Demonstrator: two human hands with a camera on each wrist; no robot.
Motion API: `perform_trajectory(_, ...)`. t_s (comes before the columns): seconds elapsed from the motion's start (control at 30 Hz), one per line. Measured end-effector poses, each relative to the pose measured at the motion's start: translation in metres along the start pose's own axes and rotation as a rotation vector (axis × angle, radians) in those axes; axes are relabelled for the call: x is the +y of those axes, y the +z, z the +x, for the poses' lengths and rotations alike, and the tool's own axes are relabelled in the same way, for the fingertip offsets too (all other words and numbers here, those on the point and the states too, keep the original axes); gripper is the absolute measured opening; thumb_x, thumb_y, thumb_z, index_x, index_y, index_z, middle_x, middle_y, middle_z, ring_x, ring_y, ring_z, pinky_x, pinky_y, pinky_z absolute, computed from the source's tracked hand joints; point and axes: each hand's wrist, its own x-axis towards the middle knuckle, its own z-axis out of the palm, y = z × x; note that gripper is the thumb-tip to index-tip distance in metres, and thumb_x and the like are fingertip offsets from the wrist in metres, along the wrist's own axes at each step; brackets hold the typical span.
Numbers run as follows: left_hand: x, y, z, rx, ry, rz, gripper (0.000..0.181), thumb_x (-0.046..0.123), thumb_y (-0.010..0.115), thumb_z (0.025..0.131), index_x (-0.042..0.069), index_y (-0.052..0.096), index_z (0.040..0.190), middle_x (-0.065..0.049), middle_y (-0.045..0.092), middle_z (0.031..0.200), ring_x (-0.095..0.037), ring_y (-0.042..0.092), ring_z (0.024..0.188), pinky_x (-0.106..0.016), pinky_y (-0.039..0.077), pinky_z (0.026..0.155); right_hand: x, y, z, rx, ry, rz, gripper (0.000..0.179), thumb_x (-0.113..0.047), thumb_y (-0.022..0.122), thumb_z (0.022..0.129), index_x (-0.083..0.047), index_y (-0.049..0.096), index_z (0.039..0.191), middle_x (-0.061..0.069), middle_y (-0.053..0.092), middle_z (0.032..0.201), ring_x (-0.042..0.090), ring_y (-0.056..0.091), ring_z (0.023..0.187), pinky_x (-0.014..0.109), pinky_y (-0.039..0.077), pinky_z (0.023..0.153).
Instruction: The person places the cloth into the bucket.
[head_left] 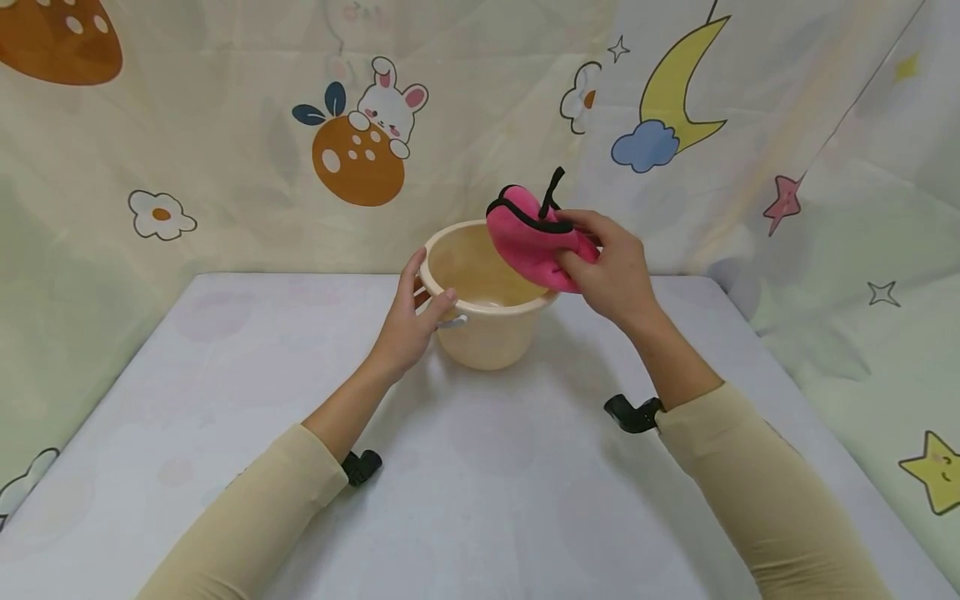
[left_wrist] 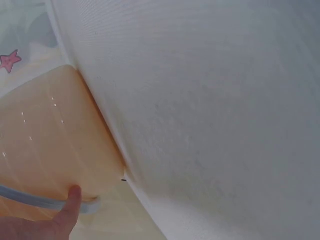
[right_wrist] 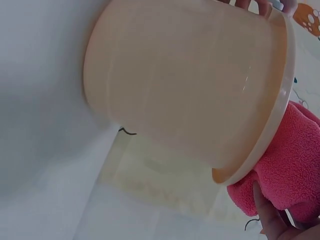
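Observation:
A cream plastic bucket (head_left: 491,343) stands on the white-covered table, its mouth facing up. My left hand (head_left: 408,325) grips the left side of its rim, thumb toward me and fingers round the far side. The left wrist view shows a finger beside the bucket's grey handle (left_wrist: 32,199). In my right hand (head_left: 615,271) is a folded pink fluffy cloth (head_left: 525,246) with black edging and a black hanging loop, pinched between thumb and fingers. The cloth hangs over the right part of the rim. From the right wrist, the pink cloth (right_wrist: 292,160) appears right against the rim.
The white tablecloth (head_left: 480,483) spreads around the bucket. Behind the table hangs a pale curtain (head_left: 247,150) printed with a rabbit, a moon and stars. Black wrist mounts (head_left: 633,414) stick out from both sleeves.

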Motion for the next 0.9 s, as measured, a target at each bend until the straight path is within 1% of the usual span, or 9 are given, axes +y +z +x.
perform_trajectory(0.2,0.0,0.0,0.0,0.002,-0.005,0.009,0.08,0.039,0.06,0.102,0.033,0.011,0.165,-0.01,0.028,0.164,-0.029,0.034,0.149,-0.051,0.045,0.111,-0.006,0.006,0.003,-0.04,0.013,-0.018,0.048,-0.007,0.07,0.093,-0.011,0.062,0.14,0.013,0.062,0.136,0.03,0.057,0.122,0.052,0.057,0.094)
perform_trajectory(0.5,0.0,0.001,-0.001,0.001,0.001,0.009,0.081,0.039,0.059,0.102,0.033,0.01,0.165,-0.01,0.027,0.165,-0.03,0.033,0.15,-0.051,0.045,0.112,-0.012,0.013,0.007,-0.085,-0.007,-0.052,0.043,-0.008,0.066,0.094,-0.011,0.065,0.137,0.014,0.064,0.133,0.03,0.058,0.115,0.048,0.055,0.089)
perform_trajectory(0.63,-0.002,0.0,-0.001,0.002,0.002,0.005,0.081,0.04,0.059,0.102,0.034,0.01,0.165,-0.009,0.026,0.165,-0.029,0.033,0.15,-0.05,0.045,0.112,-0.014,0.018,0.01,-0.115,0.006,-0.063,0.043,-0.008,0.064,0.094,-0.012,0.066,0.137,0.014,0.064,0.133,0.029,0.058,0.114,0.046,0.054,0.087)
perform_trajectory(0.73,-0.002,0.0,0.0,0.003,-0.002,0.009,0.081,0.041,0.059,0.102,0.035,0.01,0.165,-0.009,0.025,0.166,-0.029,0.033,0.15,-0.05,0.044,0.112,-0.016,0.021,0.012,-0.143,0.02,-0.061,0.044,-0.007,0.065,0.094,-0.012,0.065,0.137,0.013,0.063,0.134,0.029,0.057,0.114,0.046,0.055,0.088)
perform_trajectory(0.9,-0.002,0.0,0.0,0.004,-0.006,0.02,0.08,0.042,0.059,0.102,0.036,0.009,0.165,-0.008,0.025,0.166,-0.029,0.032,0.151,-0.05,0.044,0.113,-0.015,0.027,0.014,-0.172,0.041,-0.057,0.044,-0.008,0.066,0.094,-0.012,0.064,0.138,0.013,0.062,0.136,0.029,0.057,0.118,0.047,0.056,0.092)
